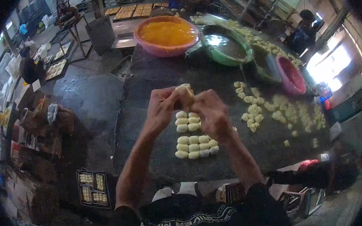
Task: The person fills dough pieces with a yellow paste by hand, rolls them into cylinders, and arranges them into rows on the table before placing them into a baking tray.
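Note:
My left hand is closed around a pale piece of dough above the dark worktable. My right hand, a little smeared by motion, is closed with its fingertips at the right side of the same piece. Just below my hands lies a small block of dough balls in touching rows, its right side partly covered by my right hand. Nearer to me is a second block of dough balls, also set in close rows.
Loose dough pieces are scattered to the right. Along the back stand a pink basin of orange filling, a green basin and a smaller pink basin. A tray of dough balls sits low at left. Other people are around.

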Action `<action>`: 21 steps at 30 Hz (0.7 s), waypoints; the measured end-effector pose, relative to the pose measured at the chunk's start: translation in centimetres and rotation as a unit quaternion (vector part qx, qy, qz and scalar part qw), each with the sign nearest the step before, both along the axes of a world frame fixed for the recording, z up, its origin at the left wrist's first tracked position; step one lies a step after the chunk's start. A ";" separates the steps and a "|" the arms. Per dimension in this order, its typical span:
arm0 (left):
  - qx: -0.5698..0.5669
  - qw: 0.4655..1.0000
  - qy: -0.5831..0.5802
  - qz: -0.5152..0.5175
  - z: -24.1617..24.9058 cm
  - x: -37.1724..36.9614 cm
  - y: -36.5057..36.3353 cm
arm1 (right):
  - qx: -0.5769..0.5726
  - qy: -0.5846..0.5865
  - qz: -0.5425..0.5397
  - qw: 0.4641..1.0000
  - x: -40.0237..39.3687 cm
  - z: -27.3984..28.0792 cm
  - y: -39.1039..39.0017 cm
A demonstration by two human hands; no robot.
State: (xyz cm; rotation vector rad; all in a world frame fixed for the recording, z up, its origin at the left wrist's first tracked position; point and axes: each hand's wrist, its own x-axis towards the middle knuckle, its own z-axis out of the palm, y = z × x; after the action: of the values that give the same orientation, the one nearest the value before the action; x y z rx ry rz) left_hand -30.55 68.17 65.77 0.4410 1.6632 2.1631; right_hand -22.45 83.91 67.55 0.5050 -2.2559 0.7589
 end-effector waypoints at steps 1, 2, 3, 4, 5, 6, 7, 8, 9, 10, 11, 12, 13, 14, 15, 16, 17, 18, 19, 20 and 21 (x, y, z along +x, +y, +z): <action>-0.037 0.985 0.170 0.000 -0.2 0.0 -0.5 | 0.016 -0.060 0.073 0.995 1.0 1.1 -0.7; -0.073 0.939 0.336 -0.001 -0.1 0.0 -0.9 | 0.032 -0.118 0.143 0.982 1.6 1.9 -1.0; -0.118 0.915 0.386 -0.024 0.5 0.6 -1.6 | -0.007 -0.077 0.153 0.985 1.4 2.4 -0.4; -0.116 0.916 0.382 -0.031 0.6 1.0 -1.7 | -0.009 -0.082 0.146 0.986 0.7 2.5 -0.2; -0.116 0.910 0.399 0.009 0.6 1.5 -1.5 | -0.085 -0.097 0.087 0.988 -0.2 2.4 0.4; -0.117 0.902 0.414 0.048 0.6 2.0 -1.2 | -0.159 -0.111 0.025 0.981 -0.7 1.8 0.9; -0.135 0.838 0.521 0.088 0.8 1.8 -0.7 | -0.291 -0.265 0.103 0.913 -0.9 0.4 0.8; -0.132 0.839 0.521 0.084 0.8 2.0 -0.4 | -0.292 -0.264 0.098 0.914 -0.2 0.0 1.4; -0.108 0.831 0.538 0.093 0.7 2.2 0.0 | -0.377 -0.279 0.068 0.881 0.8 0.9 1.5; -0.085 0.824 0.551 0.101 0.6 2.7 0.5 | -0.459 -0.294 0.036 0.837 1.5 1.3 1.9; -0.071 0.869 0.483 0.076 0.5 3.5 1.0 | -0.461 -0.200 0.103 0.859 1.3 0.0 3.1; -0.071 0.872 0.479 0.070 0.2 3.6 1.7 | -0.465 -0.202 0.097 0.857 1.3 -0.2 3.3; -0.066 0.905 0.417 0.050 -0.2 3.7 2.6 | -0.440 -0.143 0.106 0.880 1.2 -0.4 3.3; -0.063 0.934 0.349 0.029 -0.8 3.9 3.5 | -0.415 -0.085 0.114 0.899 1.4 -1.0 3.6; -0.025 0.968 0.248 0.019 -1.5 3.9 4.9 | -0.329 -0.128 0.046 0.934 2.2 -1.5 5.0; -0.030 0.970 0.241 0.015 -1.9 3.7 5.8 | -0.335 -0.134 0.042 0.932 2.2 -2.1 6.0; 0.014 0.996 0.090 -0.002 -2.2 3.3 6.8 | -0.195 -0.057 0.043 0.978 1.9 -2.5 6.9; 0.055 0.996 -0.066 -0.018 -2.6 3.0 7.7 | -0.051 0.019 0.043 0.998 1.8 -3.1 7.8; 0.087 0.987 -0.128 -0.037 -4.5 2.7 8.7 | -0.057 -0.007 0.018 0.998 2.2 -3.9 8.3; 0.077 0.987 -0.137 -0.037 -5.8 2.7 9.8 | -0.067 -0.016 0.016 0.997 2.1 -4.9 9.5; 0.059 0.985 -0.150 -0.067 -6.5 3.1 10.8 | -0.007 -0.032 -0.049 0.998 2.1 -6.3 10.9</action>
State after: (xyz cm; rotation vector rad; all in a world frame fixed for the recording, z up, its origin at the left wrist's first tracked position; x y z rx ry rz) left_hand -27.41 78.96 59.25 0.2352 1.3116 2.1135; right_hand -20.32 94.86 61.28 0.3665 -2.3150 0.7502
